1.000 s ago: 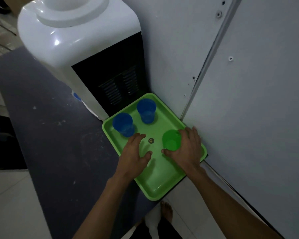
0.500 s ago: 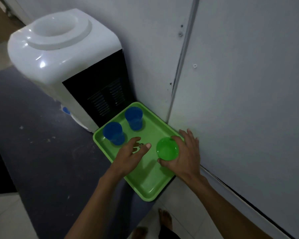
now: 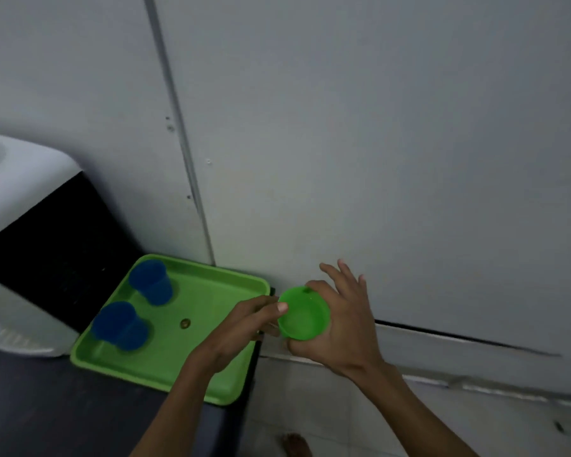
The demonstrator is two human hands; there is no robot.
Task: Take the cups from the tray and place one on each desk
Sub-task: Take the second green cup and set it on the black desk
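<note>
1. One green cup (image 3: 303, 314) has left the tray: the right hand (image 3: 340, 321) wraps its wall from the far side and below, mouth up, and holds it in the air just past the tray's right edge, over the floor gap by the wall.
2. Touching the near-left rim of that cup, the left hand (image 3: 244, 324) pinches it with the thumb on the lip; whether its other fingers close on the wall I cannot tell, so it reads as a steadying touch, not a carry.
3. Left of the grip lies the green tray (image 3: 165, 367) on the dark counter (image 3: 47, 417), with a small round spot on its floor between the hands and the remaining cups.
4. Further left of the grip, two blue cups (image 3: 119, 324) stand upright on the tray, one nearer, one farther, close together.
5. Beyond them, the white water dispenser (image 3: 20, 179) sits against the grey wall panel (image 3: 376, 159).
6. Compared with half a second ago, the green cup stood on the tray with the right hand around it and the left hand flat on the tray floor; it is now lifted clear and the left hand has come to its rim.
7. Judged from this, the first pick is done; no desk is in view, so delivery has yet to start, and two cups remain.
</note>
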